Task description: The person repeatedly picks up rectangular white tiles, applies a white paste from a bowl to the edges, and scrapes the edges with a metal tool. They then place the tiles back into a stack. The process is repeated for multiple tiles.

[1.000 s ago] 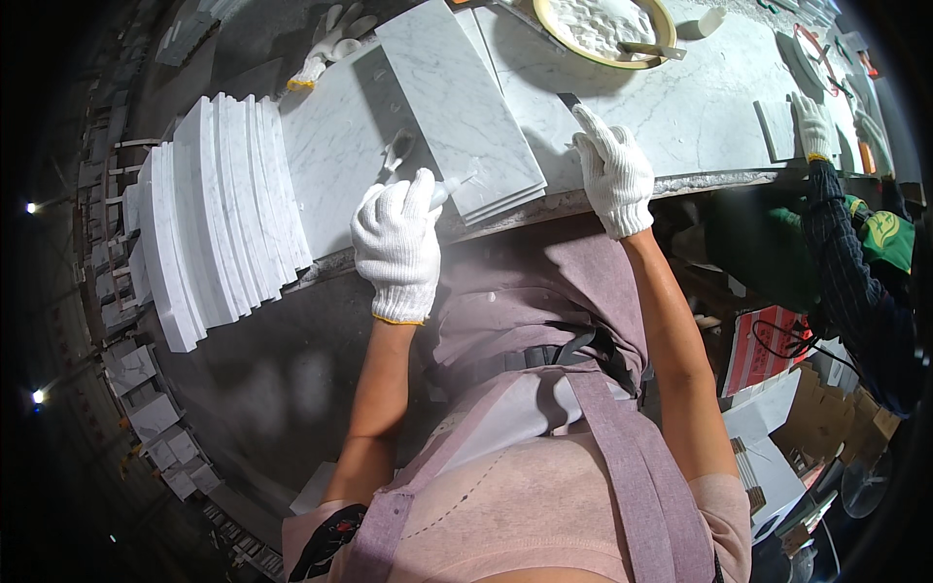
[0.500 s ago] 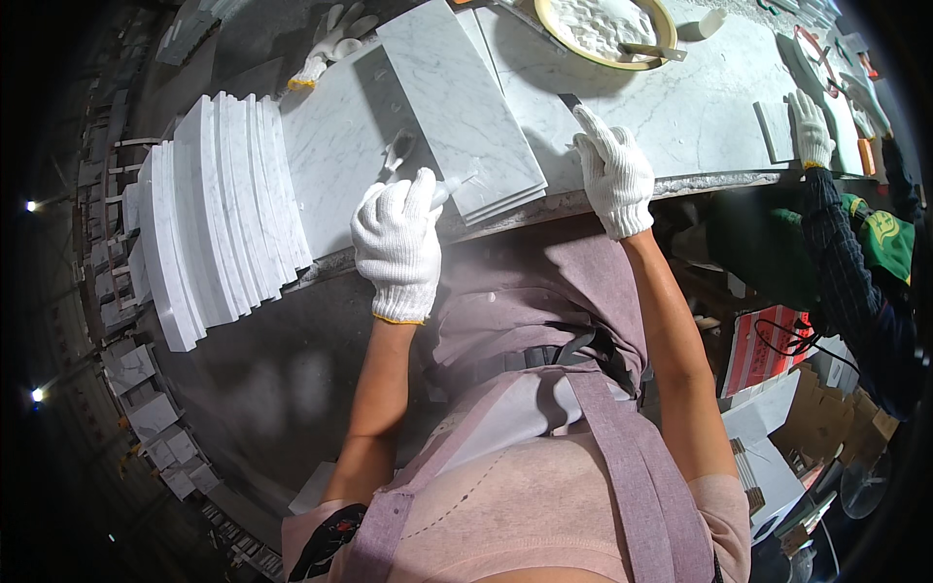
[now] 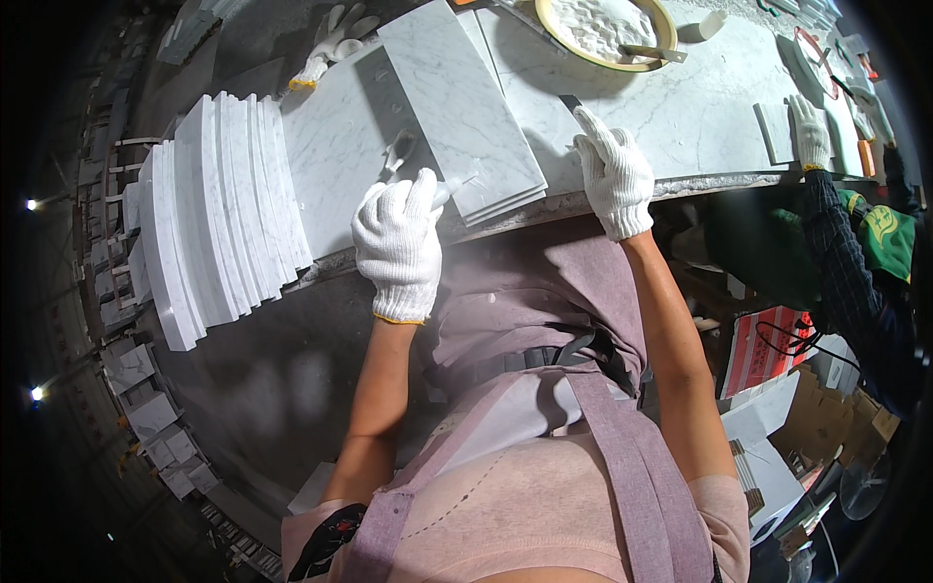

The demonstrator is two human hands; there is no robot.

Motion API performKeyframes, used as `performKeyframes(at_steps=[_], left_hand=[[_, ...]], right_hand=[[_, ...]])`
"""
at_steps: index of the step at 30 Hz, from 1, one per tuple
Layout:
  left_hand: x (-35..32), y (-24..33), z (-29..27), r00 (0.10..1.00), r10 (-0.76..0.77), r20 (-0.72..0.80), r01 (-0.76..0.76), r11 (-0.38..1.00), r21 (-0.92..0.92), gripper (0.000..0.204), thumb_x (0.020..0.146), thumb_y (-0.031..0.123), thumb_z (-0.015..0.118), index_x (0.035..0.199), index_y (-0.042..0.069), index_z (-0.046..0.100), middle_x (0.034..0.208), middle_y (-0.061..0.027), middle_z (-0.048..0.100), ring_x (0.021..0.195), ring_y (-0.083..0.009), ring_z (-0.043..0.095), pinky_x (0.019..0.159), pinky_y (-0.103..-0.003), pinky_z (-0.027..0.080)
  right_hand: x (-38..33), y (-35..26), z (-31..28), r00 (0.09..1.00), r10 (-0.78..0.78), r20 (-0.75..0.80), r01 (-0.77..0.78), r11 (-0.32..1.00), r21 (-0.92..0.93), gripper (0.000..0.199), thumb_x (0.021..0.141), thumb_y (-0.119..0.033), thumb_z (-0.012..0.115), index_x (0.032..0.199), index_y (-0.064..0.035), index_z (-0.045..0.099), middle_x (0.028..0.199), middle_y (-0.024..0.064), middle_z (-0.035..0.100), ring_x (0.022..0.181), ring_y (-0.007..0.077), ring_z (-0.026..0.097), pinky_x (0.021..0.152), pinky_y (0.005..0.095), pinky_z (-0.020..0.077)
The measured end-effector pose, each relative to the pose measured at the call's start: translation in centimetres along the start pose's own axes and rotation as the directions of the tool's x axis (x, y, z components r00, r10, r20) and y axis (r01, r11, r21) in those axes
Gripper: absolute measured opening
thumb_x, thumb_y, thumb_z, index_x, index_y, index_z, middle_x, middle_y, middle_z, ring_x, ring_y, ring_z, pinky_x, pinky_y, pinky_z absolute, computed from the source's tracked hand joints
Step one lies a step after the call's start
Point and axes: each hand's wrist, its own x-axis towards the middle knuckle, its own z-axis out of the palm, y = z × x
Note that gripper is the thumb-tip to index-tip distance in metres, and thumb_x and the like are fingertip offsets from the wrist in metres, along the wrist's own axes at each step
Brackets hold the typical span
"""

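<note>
Head view, compared with the frames a second and half a second back: both gloved hands are staying almost where they were, only the left one creeping slightly toward the near edge of the marble worktop (image 3: 700, 107). Judgement: work on the slab stack is continuing at the same spot, not moving on.

Left hand (image 3: 397, 243), white knit glove, is curling closed around a small pale tool (image 3: 449, 191) whose tip is pointing at the near corner of the stack of marble slabs (image 3: 466, 107); fingers are wrapped, not spread. Whether the tip is touching the stone cannot be told.

Right hand (image 3: 614, 173), also gloved, is lying flat with fingers spread on the worktop at its near edge, just beside the stack's right side, holding nothing.

Stack is lying on the worktop between the two hands, reaching away toward the far edge. A second stack of curved white pieces (image 3: 219, 209) is sitting at the left end. Further out, a spare glove (image 3: 335, 39) and a yellow-rimmed dish (image 3: 607, 29) are resting near the far edge. At the right end, another person's gloved hand (image 3: 807, 131) is resting on the worktop.
</note>
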Motion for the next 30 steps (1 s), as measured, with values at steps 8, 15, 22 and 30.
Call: performKeyframes(at_steps=[8,15,22,30], left_hand=[[0.0,0.1,-0.1,1.0,0.002,-0.024,-0.003,1.0,-0.005,0.063,0.069,0.012,0.091,0.129,0.018,0.071,0.116,-0.0022,0.068,0.115,-0.0282,0.062,0.101,-0.047,0.047],[0.1,0.3,-0.3,0.999,-0.006,-0.038,0.005,1.0,-0.023,0.062,0.069,0.013,0.091,0.128,0.019,0.071,0.115,-0.0014,0.068,0.115,-0.0282,0.062,0.102,-0.046,0.047],[-0.2,0.2,0.1,0.993,-0.114,0.002,0.114,0.99,-0.081,0.053,0.076,0.013,0.087,0.126,0.018,0.072,0.117,-0.0037,0.068,0.116,-0.0285,0.061,0.102,-0.046,0.047],[-0.5,-0.8,-0.3,0.845,-0.497,0.199,0.508,0.626,-0.591,0.048,0.09,0.008,0.079,0.135,0.005,0.064,0.126,-0.0102,0.068,0.121,-0.0247,0.063,0.105,-0.039,0.049]], right_hand=[[0.1,-0.1,-0.1,1.0,0.007,0.002,-0.007,1.0,0.015,0.046,0.094,-0.019,0.073,0.139,-0.0283,0.068,0.087,0.0103,0.066,0.075,0.0308,0.066,0.066,0.042,0.0539],[0.0,0.1,0.1,1.0,0.001,-0.003,-0.001,1.0,0.007,0.045,0.095,-0.02,0.073,0.139,-0.0286,0.067,0.087,0.01,0.066,0.075,0.0308,0.067,0.065,0.0418,0.0541],[-0.1,0.2,0.1,1.0,0.009,0.008,-0.01,1.0,0.006,0.046,0.094,-0.02,0.074,0.138,-0.0288,0.068,0.087,0.0096,0.067,0.075,0.0306,0.067,0.065,0.0415,0.0543],[0.2,-0.2,-0.6,1.0,0.012,0.002,-0.012,0.99,0.138,0.047,0.093,-0.011,0.073,0.138,-0.0228,0.069,0.09,0.0114,0.068,0.076,0.029,0.066,0.068,0.0399,0.0552]])
